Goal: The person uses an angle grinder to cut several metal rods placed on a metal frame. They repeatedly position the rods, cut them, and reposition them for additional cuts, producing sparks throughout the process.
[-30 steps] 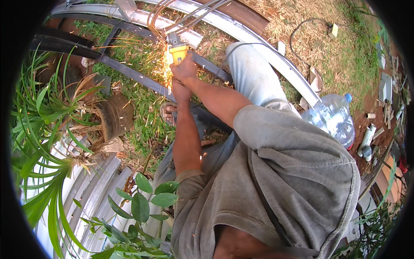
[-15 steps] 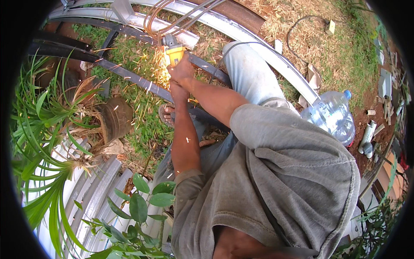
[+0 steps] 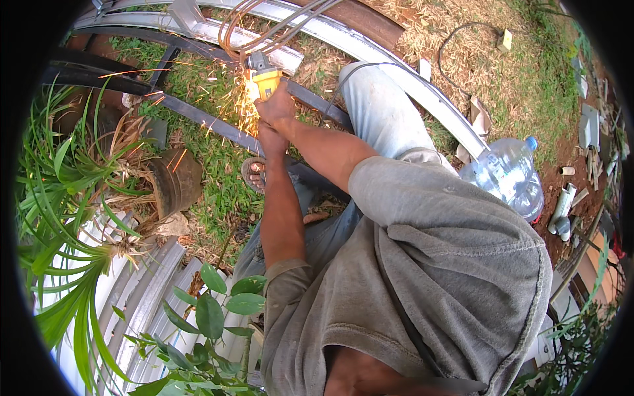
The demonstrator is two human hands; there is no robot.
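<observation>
My right hand (image 3: 279, 109) is wrapped round the yellow body of an angle grinder (image 3: 267, 84). Just below it my left hand (image 3: 271, 140) is closed at the tool's rear end, touching the right; its fingers are partly hidden. The grinder's grey head lies against a dark metal bar (image 3: 238, 58) of a frame, under some bent rods (image 3: 241, 26). Bright orange sparks (image 3: 247, 109) pour down from it towards my foot. The contact between disc and metal cannot be made out. A second dark bar (image 3: 198, 119) of the frame runs beside my hands.
A long pale metal channel (image 3: 396, 59) curves past my knee. A black cable (image 3: 360, 65) crosses my leg. At the right stands a clear plastic water bottle (image 3: 505, 175). Potted spiky plants (image 3: 86, 178) and metal sheets (image 3: 148, 297) are on the left. My sandalled foot (image 3: 254, 173) is near the sparks.
The sparks have changed their pattern, with a few long streaks now flying left. My hands and the grinder have hardly moved.
</observation>
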